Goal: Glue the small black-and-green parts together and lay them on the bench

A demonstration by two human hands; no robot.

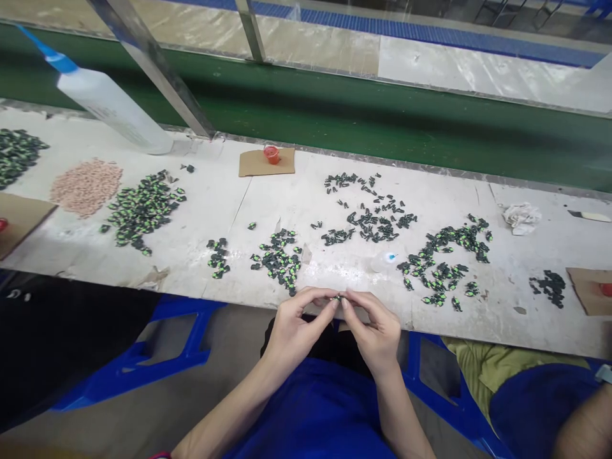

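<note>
Thumb and forefinger of my left hand [299, 325] pinch a small black-and-green piece [338, 298] at the table's front edge. My right hand [375, 328] grips the same piece from the other side, fingertips almost meeting. Its exact shape is mostly hidden by the fingers. Just beyond my left hand lies a pile of black-and-green pieces [280, 258]. Farther out are scattered small black parts [377, 223]. A larger spread of black-and-green pieces [444, 268] lies to the right. Between them a small clear bottle with a blue tip [383, 261] lies on the white tabletop [329, 274].
A large white squeeze bottle [115, 108] leans at the back left, near pink parts [87, 187]. A red cup [271, 154] stands on cardboard [248, 166]. Crumpled tissue [522, 218] lies at right. A green conveyor belt [335, 108] runs behind. People sit on both sides.
</note>
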